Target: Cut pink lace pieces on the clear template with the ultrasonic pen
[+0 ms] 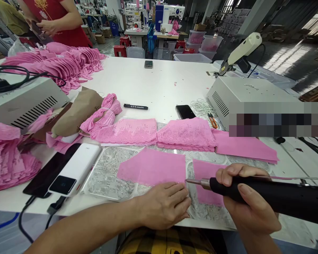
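Left grip [165, 206] (palm down), touching fabric [161, 165]; right grip [254, 211], holding tool [288, 197]

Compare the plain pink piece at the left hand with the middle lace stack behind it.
Surface: the plain pink piece shows no lace pattern; the middle lace stack does.
Thickness: the plain pink piece lies thin and flat; the middle lace stack is visibly thicker.
Contact: the left hand is at the plain pink piece's near edge; no hand touches the middle lace stack.
Shared: both are pink.

black tool [294, 198]: cut by right edge | co-worker [69, 23]: cut at top | right-hand grey box [251, 90]: front apparently pixelated
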{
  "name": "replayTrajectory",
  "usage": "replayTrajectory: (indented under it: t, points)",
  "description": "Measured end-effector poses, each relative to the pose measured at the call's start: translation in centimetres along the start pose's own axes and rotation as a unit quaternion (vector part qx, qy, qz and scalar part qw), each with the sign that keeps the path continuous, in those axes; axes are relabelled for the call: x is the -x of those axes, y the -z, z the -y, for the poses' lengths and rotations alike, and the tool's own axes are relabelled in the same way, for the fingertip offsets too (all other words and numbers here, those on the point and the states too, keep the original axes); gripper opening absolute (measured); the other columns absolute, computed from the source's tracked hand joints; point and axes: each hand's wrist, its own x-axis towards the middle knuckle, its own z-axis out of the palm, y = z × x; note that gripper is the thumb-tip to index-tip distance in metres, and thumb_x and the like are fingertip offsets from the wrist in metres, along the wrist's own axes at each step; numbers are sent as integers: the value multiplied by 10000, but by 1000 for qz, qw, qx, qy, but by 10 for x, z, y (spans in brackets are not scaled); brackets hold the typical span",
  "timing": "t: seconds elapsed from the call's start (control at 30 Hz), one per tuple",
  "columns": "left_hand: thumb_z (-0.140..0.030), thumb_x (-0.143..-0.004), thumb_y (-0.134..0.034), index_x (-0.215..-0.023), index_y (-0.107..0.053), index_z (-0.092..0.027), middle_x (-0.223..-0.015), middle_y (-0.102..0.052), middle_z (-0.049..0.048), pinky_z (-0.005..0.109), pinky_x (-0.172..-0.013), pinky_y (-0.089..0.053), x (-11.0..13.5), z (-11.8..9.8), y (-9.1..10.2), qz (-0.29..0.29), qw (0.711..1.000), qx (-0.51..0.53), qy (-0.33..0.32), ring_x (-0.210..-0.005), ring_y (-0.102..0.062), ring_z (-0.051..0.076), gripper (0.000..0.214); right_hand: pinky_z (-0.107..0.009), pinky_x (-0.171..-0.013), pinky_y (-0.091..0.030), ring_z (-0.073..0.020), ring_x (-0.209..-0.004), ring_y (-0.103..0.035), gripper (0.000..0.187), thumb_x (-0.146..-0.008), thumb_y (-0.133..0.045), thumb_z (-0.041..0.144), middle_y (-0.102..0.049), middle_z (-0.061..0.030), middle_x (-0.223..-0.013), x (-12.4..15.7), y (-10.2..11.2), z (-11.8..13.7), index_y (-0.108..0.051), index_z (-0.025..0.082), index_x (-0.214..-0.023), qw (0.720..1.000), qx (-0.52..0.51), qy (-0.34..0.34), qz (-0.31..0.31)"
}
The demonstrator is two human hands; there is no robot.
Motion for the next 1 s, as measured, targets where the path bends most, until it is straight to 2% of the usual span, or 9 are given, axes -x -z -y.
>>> replayTrajectory:
  t: [0.4, 0.57, 0.73, 0.83, 1.0]
  points:
    - [-340, -987, -477, -1060, -612, -125, -1087, -694, 148, 325, -958, -526, 0, 1, 2, 16, 1000, -2, -4, -1037, -663, 205, 263, -307, -563, -513, -108, -593, -539, 83, -747, -633, 191, -569, -3, -778, 0, -2, 2, -592, 196, -818, 1000, 9, 3, 20]
    - [-323, -976, -500, -1064, -626, -125, -1092, -699, 133, 322, -971, -504, -2, -1, 9, 7, 1000, 6, 8, -1043, -656, 203, 251, -317, -535, -489, -111, -553, -509, 130, -657, -633, 211, -564, 3, -759, -18, 14, 6, -600, 199, -782, 998, 12, 26, -48]
    - [-325, -966, -511, -1124, -621, -133, -1162, -675, 152, 376, -1011, -462, -17, -13, 16, 36, 998, -5, 46, -1122, -619, 233, 272, -329, -577, -483, -111, -571, -498, 169, -597, -647, 210, -542, 15, -763, -43, 28, 4, -578, 208, -751, 994, 13, 17, -103]
    - [-343, -967, -508, -1141, -620, -127, -1192, -661, 157, 390, -1009, -452, -32, -21, 10, 38, 995, -33, 84, -1156, -602, 257, 299, -329, -613, -485, -107, -585, -503, 178, -593, -654, 213, -541, 22, -774, -49, 26, -2, -570, 205, -749, 995, 11, 2, -103]
    - [-417, -974, -494, -1161, -608, -108, -1260, -628, 150, 399, -1046, -423, -53, -31, -11, 3, 989, -74, 126, -1180, -587, 279, 378, -333, -685, -486, -106, -610, -515, 173, -618, -648, 213, -551, 24, -811, -51, 20, -11, -571, 204, -773, 996, 12, -11, -88]
